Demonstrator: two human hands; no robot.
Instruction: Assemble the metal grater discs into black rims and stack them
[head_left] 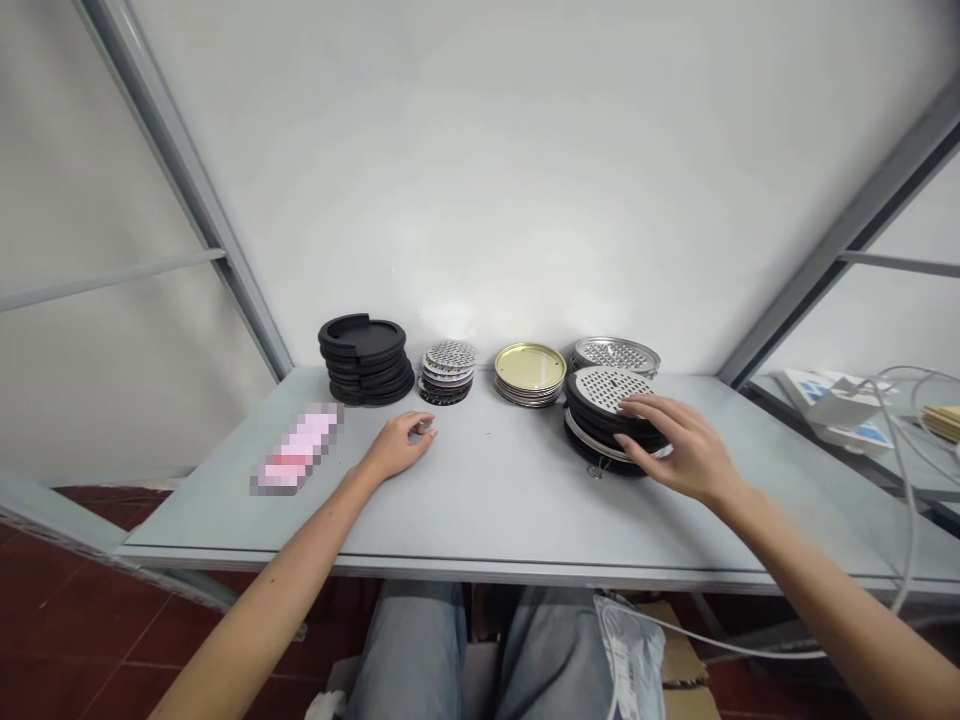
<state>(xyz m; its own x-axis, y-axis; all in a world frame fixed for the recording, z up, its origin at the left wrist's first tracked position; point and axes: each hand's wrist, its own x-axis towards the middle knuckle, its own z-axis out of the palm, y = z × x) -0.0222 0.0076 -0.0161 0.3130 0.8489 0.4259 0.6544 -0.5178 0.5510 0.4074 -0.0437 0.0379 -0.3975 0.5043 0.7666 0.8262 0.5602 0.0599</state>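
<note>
My right hand [681,446] is at the near right side of a stack of black round trays [600,422]. Its fingers stretch over the edge and its thumb is spread apart in front. On top of that stack lies a light disc with a pattern of holes [609,384]; a silver rim shows lower down, and a small wire loop [595,471] sticks out at the front. My left hand [403,442] rests on the table, fingers loosely curled with a gap to the thumb, holding nothing. Behind it stands a pile of patterned discs [452,356].
Along the wall stand a stack of black notched trays [365,365], gold-coloured round lids [530,370] and silver patterned tins [616,352]. A blurred pink item [300,448] lies left on the grey table [480,520]. White cables [909,500] hang at the right edge, near boxes [844,400].
</note>
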